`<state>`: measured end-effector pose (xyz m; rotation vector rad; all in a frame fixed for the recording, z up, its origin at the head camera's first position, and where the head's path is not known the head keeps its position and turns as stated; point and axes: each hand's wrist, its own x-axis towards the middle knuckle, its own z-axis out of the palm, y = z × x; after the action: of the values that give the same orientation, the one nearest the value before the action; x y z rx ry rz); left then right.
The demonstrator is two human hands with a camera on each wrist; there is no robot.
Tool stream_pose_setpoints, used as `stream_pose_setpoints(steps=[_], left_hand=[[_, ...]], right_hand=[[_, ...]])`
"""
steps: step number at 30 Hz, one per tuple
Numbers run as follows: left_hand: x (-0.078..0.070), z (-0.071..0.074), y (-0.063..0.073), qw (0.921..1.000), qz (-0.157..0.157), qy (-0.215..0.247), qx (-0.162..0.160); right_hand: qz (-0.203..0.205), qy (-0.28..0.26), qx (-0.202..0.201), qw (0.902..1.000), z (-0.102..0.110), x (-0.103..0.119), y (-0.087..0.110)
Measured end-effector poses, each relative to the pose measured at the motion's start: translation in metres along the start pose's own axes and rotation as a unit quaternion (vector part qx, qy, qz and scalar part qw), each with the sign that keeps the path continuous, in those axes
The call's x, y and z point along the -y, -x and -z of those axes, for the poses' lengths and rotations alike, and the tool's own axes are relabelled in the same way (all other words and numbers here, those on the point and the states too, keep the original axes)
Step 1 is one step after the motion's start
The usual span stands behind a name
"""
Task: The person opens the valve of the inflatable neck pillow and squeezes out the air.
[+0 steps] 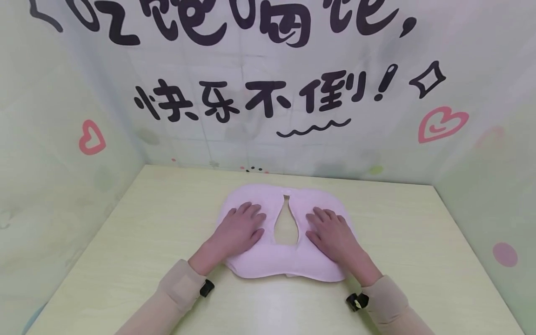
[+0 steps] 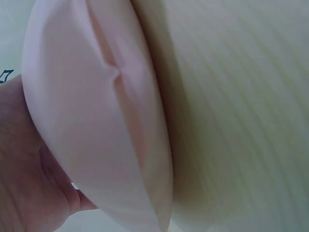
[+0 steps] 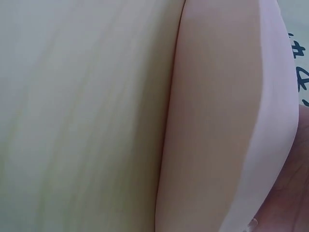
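As my left hand (image 1: 239, 231) and right hand (image 1: 333, 233) rest, fingers relaxed, on the rounded pink fabric cushion (image 1: 282, 261), I'm probably smoothing it; next calls for even pressure.

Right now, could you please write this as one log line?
left hand: on pink cushion | right hand: on pink cushion | cushion: on table

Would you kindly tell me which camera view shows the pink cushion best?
The head view, which shows the pink cushion almost whole from above, including its central opening. The left wrist view shows only one creased side, and the right wrist view only part of another side.
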<state>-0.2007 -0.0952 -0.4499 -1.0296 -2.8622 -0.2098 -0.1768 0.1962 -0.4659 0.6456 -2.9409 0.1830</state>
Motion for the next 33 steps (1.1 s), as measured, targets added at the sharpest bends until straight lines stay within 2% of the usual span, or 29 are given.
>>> stream_pose_setpoints(steps=[8, 13, 22, 33], left_hand=[[-0.001, 0.001, 0.002, 1.0000, 0.002, 0.007, -0.002], [-0.001, 0.002, 0.002, 1.0000, 0.001, 0.001, 0.008], [0.004, 0.008, -0.001, 1.0000, -0.002, -0.005, 0.004], [0.001, 0.022, 0.013, 0.9999, 0.003, -0.005, -0.013]], right_hand=[[-0.003, -0.003, 0.008, 1.0000, -0.001, 0.002, 0.002], [0.000, -0.004, 0.007, 1.0000, 0.000, 0.003, 0.003], [0.008, -0.011, -0.003, 0.9999, 0.006, 0.002, 0.004], [0.008, -0.025, -0.028, 0.9993, 0.019, 0.004, 0.016]])
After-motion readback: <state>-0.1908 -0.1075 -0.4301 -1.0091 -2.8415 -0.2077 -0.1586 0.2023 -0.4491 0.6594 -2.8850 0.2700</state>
